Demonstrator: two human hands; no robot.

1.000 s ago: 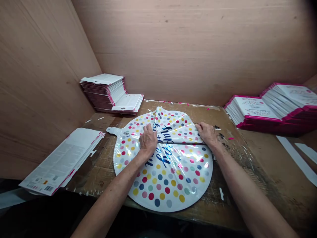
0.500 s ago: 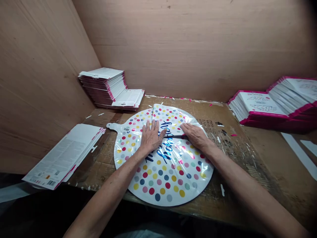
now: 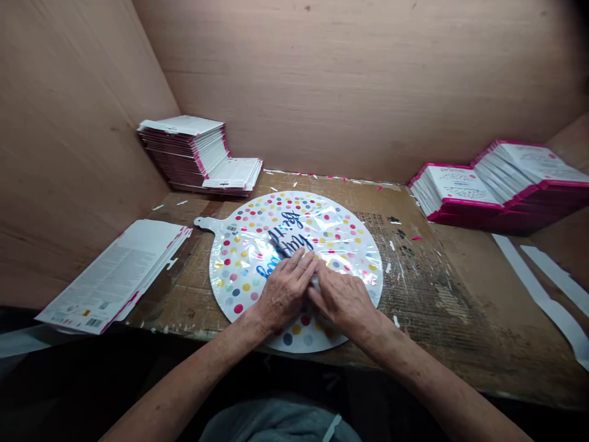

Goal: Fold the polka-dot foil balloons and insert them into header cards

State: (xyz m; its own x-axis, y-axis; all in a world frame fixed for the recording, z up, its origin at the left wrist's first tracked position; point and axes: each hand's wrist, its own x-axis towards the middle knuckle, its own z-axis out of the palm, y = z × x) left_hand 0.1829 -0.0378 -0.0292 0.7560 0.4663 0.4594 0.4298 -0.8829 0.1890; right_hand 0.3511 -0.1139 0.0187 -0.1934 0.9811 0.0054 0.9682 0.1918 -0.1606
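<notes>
- Polka-dot foil balloon [image 3: 322, 230], spread across the cardboard [image 3: 427, 301]!
- Left hand [image 3: 285, 287] and right hand [image 3: 345, 298] meet on it, fingers close together; pinching or pressing, I can't tell.
- Gentle, even pressure should limit creases.
- 2 card stacks [image 3: 184, 150] behind.

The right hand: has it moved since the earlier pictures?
Yes: the right hand has moved leftward and nearer to the camera, away from the pink-edged stack on the right.
</notes>
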